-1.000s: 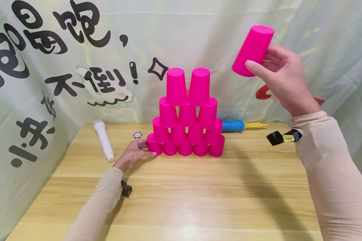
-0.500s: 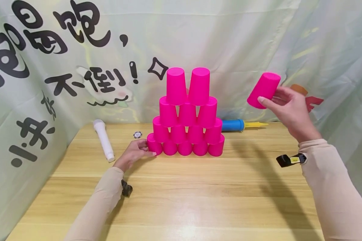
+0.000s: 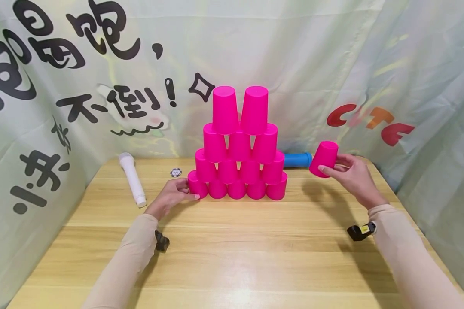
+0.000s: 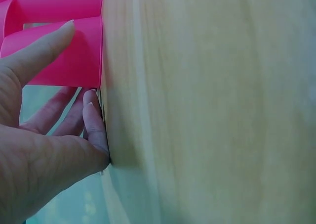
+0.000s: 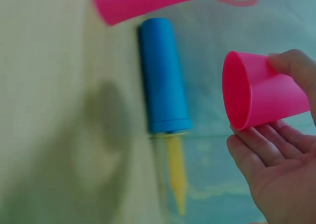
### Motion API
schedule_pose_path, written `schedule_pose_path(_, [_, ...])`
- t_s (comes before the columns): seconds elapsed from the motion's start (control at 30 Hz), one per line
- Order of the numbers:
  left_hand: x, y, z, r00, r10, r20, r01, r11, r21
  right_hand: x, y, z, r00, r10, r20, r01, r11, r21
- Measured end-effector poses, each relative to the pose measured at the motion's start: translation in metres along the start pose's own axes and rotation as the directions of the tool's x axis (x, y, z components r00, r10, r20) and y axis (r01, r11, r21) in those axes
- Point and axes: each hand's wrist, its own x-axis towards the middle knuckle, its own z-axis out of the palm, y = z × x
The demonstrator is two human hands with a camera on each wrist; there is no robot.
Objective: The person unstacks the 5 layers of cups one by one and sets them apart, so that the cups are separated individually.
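Observation:
Pink cups stand upside down in a tiered stack (image 3: 236,189) at the table's back middle, two cups on its top tier. My left hand (image 3: 171,197) holds the leftmost bottom cup (image 3: 197,185); in the left wrist view the thumb lies across that cup's (image 4: 74,61) side, its fingers around the far side. Off to the stack's right, my right hand (image 3: 352,177) grips another pink cup (image 3: 325,158) between thumb and fingers, mouth down and slightly tilted, above the table. The right wrist view shows the open mouth of this cup (image 5: 266,90).
Behind the held cup lies a blue pump (image 3: 297,160) with a yellow nozzle (image 5: 177,174). A white microphone (image 3: 133,180) and a poker chip (image 3: 175,172) lie left on the wooden table (image 3: 232,253). A printed curtain (image 3: 286,47) hangs behind.
My right hand has come down with the pink cup from high at the right to just above the table. The left hand stays at the bottom left cup, and the stack stands unchanged.

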Motion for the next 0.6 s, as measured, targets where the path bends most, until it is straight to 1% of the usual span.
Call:
schedule_pose_path(0.2, [0.001,-0.001,0.0,1.0,0.001,0.001,-0.001,1.0,-0.003,-0.001,0.022,0.017,0.998,0.019,0.054,-0.018,1.0,-0.022])
schedule_pose_path(0.27, [0.001,-0.001,0.0,1.0,0.003,0.001,-0.003,1.0,-0.006,-0.001,0.027,0.022,0.998,0.015,0.067,-0.014,1.0,-0.026])
schedule_pose_path(0.43, [0.001,-0.001,0.0,1.0,0.0,-0.001,0.0,1.0,-0.01,0.001,0.035,0.032,0.996,0.017,0.091,-0.011,0.998,-0.059])
schedule_pose_path(0.6, [0.001,-0.001,0.0,1.0,0.004,-0.001,-0.004,1.0,-0.009,0.002,0.04,0.038,0.993,0.042,0.108,-0.033,0.996,-0.078])
